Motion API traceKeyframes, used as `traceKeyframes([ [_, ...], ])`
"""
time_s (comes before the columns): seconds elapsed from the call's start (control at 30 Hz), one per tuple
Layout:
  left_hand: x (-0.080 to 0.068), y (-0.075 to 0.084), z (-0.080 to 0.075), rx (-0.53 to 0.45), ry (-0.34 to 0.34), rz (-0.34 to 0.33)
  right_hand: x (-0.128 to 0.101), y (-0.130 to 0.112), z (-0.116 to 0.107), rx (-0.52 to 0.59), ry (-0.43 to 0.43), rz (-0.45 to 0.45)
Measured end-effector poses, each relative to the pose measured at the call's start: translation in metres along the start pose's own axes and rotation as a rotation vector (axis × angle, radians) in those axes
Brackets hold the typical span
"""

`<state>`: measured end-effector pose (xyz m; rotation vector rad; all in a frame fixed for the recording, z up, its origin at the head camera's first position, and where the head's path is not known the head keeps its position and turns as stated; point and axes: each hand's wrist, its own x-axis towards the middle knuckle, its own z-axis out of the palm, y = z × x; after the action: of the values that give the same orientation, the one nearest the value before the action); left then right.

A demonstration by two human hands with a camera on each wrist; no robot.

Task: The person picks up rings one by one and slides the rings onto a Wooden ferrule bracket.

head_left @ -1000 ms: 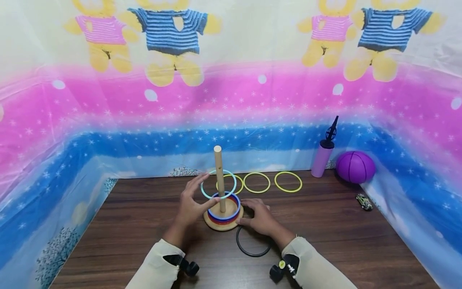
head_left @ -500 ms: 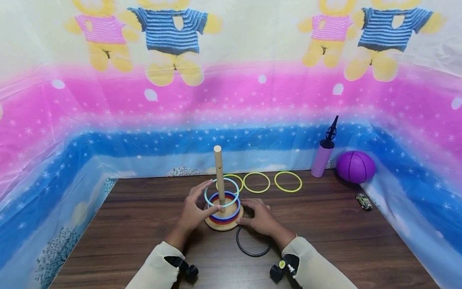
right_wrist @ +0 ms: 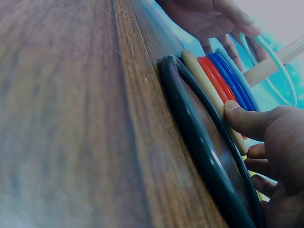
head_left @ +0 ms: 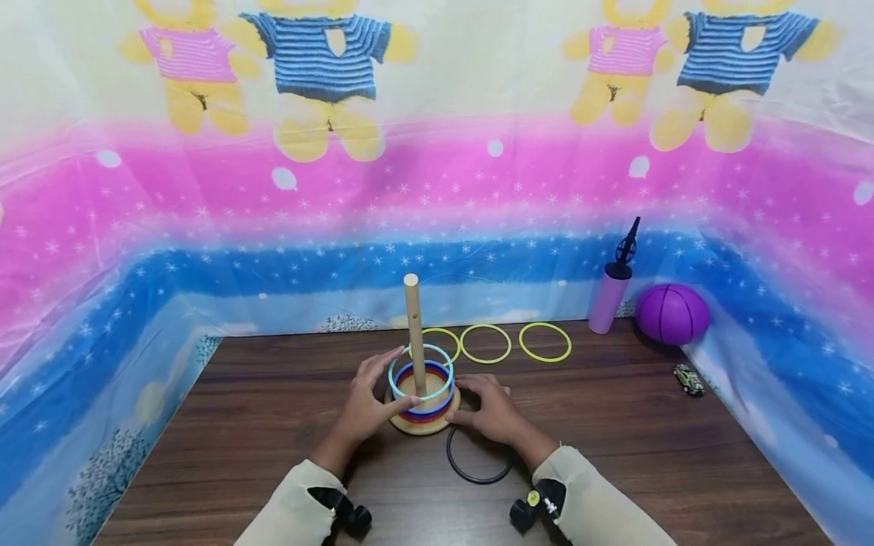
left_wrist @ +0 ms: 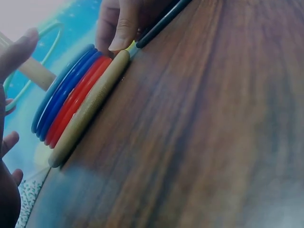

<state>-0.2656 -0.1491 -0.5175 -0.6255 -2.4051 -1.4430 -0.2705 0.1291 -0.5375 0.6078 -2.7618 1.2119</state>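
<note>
In the head view, my left hand point(head_left: 367, 400) pinches an aqua ring point(head_left: 425, 346) between thumb and fingers. This ring encircles the upright wooden peg point(head_left: 413, 318), tilted, a little above the stacked rings. Blue rings point(left_wrist: 71, 90) lie over red rings point(left_wrist: 78, 99) on the round wooden base point(head_left: 418, 432). At the base's right side, my right hand point(head_left: 493, 409) grips its edge; the right wrist view shows the thumb at the rim beside the red rings. Just below that hand lies a black ring point(head_left: 478, 481) on the table.
Several yellow rings lie along the table's back edge, one at the far right point(head_left: 545, 359). A purple pump point(head_left: 608, 302) and purple ball point(head_left: 672, 315) stand at the back right, with a toy car point(head_left: 688, 381) nearer. A printed cloth point(head_left: 437, 182) surrounds the table point(head_left: 273, 425).
My left hand has come down with the aqua ring, which has dropped along the peg toward the stack. The right hand has stayed at the base.
</note>
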Motion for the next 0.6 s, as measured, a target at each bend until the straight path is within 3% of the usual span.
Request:
traceKeyframes([
  [0.13, -0.0019, -0.0006, 0.0009, 0.037, -0.029, -0.036, 0.0006, -0.0006, -0.0001, -0.004, 0.005, 0.000],
  [0.6, -0.0028, -0.0062, 0.0044, 0.023, -0.092, -0.107, 0.0007, -0.0012, -0.0005, -0.006, 0.016, 0.002],
])
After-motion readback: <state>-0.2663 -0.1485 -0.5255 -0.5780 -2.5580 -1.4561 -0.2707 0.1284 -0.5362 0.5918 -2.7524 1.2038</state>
